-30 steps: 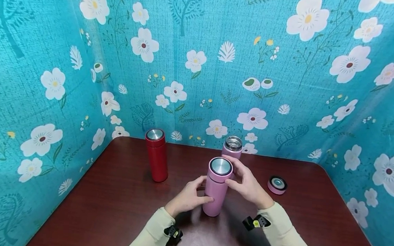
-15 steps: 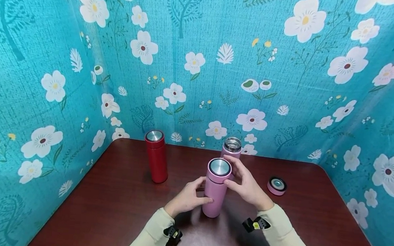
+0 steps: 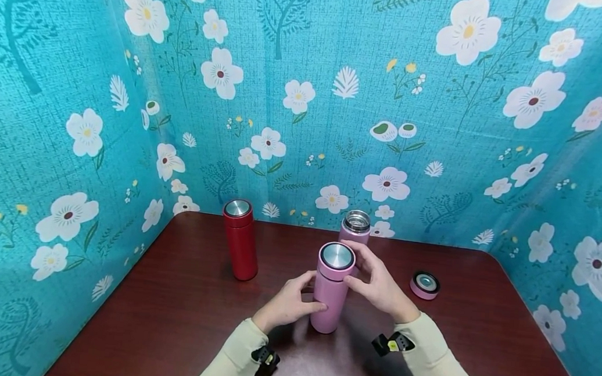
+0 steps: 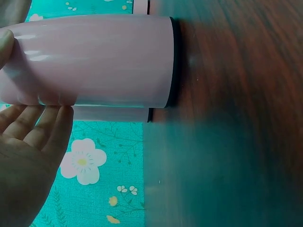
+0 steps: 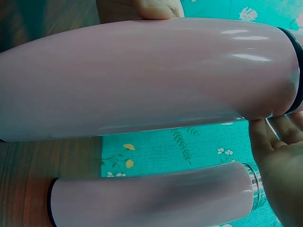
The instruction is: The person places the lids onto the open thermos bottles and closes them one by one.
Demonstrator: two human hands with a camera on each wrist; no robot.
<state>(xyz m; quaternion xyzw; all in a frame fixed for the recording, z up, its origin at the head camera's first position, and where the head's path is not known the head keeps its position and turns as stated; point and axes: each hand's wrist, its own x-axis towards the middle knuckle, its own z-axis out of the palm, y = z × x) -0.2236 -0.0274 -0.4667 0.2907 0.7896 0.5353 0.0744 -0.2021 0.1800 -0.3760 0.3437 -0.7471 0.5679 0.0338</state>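
In the head view a pink thermos bottle [image 3: 328, 303] stands upright near the middle of the table, with a pink lid [image 3: 337, 257] that has a silver top on it. My left hand [image 3: 287, 305] holds the bottle's body from the left, thumb across the front. At lid height, my right hand [image 3: 378, 281] grips the top from the right, and its far fingers are partly hidden. The left wrist view has the bottle's lower body [image 4: 104, 61] with the left hand [image 4: 31, 146] around it. In the right wrist view, the right hand's fingers [image 5: 260, 142] touch the bottle near the lid.
Just behind stands a second pink thermos [image 3: 355, 234], its steel mouth uncovered. A loose pink lid [image 3: 424, 285] lies on the dark wooden table [image 3: 166, 318] at the right. A red thermos [image 3: 241, 248] with its lid on stands at the left. Blue floral cloth [image 3: 305, 124] surrounds the table's back and sides.
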